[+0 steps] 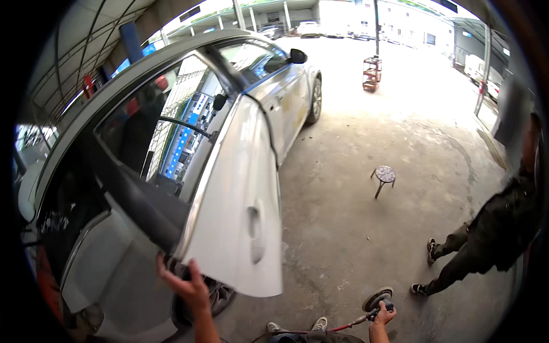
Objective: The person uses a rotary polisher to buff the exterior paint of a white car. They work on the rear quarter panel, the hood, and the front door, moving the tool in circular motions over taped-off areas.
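A white car door (237, 223) stands swung out from the side of the white car. My left hand (186, 288) is at its rear edge, with thumb and fingers on either side of the edge. Low on the right, my right hand (382, 315) is closed around a handheld air sander (377, 300) with a round dark pad. A red hose (343, 327) runs from the sander to the left past my shoes. The sander is held in the air, apart from the car. The front door (289, 106) has yellowish patches on its paint.
A small round stool (386, 174) stands on the concrete floor right of the car. Another person in dark clothes (486, 228) stands at the right. Farther off is a reddish tool cart (372, 74) beside a post. The car's rear wheel (220, 297) shows below the door.
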The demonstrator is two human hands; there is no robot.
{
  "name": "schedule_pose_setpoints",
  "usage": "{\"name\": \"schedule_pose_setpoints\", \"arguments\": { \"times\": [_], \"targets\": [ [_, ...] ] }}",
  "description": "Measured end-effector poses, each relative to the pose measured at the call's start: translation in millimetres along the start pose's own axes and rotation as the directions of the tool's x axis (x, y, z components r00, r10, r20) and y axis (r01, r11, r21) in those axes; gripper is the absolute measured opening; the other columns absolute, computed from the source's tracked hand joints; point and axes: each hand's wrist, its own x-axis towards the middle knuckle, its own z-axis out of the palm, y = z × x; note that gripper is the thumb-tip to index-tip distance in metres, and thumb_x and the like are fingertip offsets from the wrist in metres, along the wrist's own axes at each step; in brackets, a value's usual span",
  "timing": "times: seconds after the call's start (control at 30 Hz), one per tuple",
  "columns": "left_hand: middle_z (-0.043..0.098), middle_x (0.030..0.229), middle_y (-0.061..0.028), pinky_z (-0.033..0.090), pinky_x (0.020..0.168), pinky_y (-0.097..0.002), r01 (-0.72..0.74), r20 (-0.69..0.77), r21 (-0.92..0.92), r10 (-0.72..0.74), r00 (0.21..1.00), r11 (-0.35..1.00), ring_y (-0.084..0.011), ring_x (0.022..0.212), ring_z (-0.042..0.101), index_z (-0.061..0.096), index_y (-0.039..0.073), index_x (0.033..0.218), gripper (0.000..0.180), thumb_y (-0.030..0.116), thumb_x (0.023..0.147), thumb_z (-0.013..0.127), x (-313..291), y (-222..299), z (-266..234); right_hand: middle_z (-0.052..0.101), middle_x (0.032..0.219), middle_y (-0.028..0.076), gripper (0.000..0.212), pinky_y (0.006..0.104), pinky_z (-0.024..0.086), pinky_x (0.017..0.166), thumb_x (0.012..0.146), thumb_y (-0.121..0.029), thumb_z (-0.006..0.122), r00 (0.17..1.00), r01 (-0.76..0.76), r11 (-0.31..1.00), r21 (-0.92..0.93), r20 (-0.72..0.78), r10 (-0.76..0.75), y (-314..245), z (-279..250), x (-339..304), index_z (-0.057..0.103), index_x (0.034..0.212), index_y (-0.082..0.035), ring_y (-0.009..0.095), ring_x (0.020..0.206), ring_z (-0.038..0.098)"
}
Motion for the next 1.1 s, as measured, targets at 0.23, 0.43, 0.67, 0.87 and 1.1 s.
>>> {"name": "schedule_pose_setpoints", "arguments": {
  "times": [0.23,0.43,0.67,0.87,1.1],
  "targets": [
    [0.031,0.159,-0.0276,0.026,0.119,-0.0569,-0.143,0.034,0.348,0.140,0.990,0.926,-0.0464,0.146,0.033,0.030,-0.003,0.156,0.069,0.021,0.101,0.063,-23,-39,7,0.059,0.113,0.010,0.067,0.0357,0.055,0.084,0.071,-0.006,0.087,0.994,-0.111,0.979,0.174,0.010,0.111,-30,21,-20,0.048,0.125,-0.003,0.022,0.093,0.062],
    [0.040,0.155,-0.0266,0.034,0.112,-0.0568,-0.338,0.063,0.666,0.401,0.914,0.665,-0.0452,0.138,0.043,0.043,0.001,0.150,0.058,0.038,0.107,0.056,-6,-141,14,0.059,0.113,0.010,0.067,0.0353,0.055,0.085,0.071,-0.006,0.087,0.994,-0.098,0.985,0.141,-0.028,0.103,-19,53,-3,0.048,0.126,-0.003,0.022,0.094,0.062],
    [0.040,0.159,-0.0150,0.038,0.110,-0.0579,-0.006,-0.164,0.865,0.295,0.941,0.502,-0.0374,0.141,0.045,0.046,0.012,0.150,0.062,0.032,0.097,0.070,67,-239,15,0.058,0.116,0.011,0.068,0.0357,0.054,0.087,0.071,-0.006,0.086,0.995,-0.094,0.976,0.194,-0.009,0.098,-46,144,14,0.048,0.127,-0.003,0.023,0.096,0.063],
    [0.037,0.161,-0.0138,0.034,0.117,-0.0604,-0.025,-0.090,0.880,0.219,0.972,0.475,-0.0363,0.144,0.043,0.048,0.012,0.146,0.064,0.011,0.089,0.077,138,-233,105,0.059,0.117,0.011,0.069,0.0369,0.054,0.087,0.071,-0.006,0.086,0.990,-0.107,0.981,0.159,-0.073,0.120,-110,245,15,0.049,0.128,-0.004,0.024,0.098,0.063],
    [0.038,0.157,-0.0193,0.033,0.118,-0.0570,-0.277,0.179,0.551,0.213,0.961,0.787,-0.0428,0.144,0.039,0.044,0.004,0.144,0.073,0.001,0.079,0.077,141,-168,292,0.057,0.113,0.008,0.069,0.0353,0.050,0.091,0.068,-0.004,0.089,0.996,0.013,0.987,0.161,0.088,-0.028,-171,387,12,0.049,0.124,-0.007,0.022,0.099,0.058]
  ]
}}
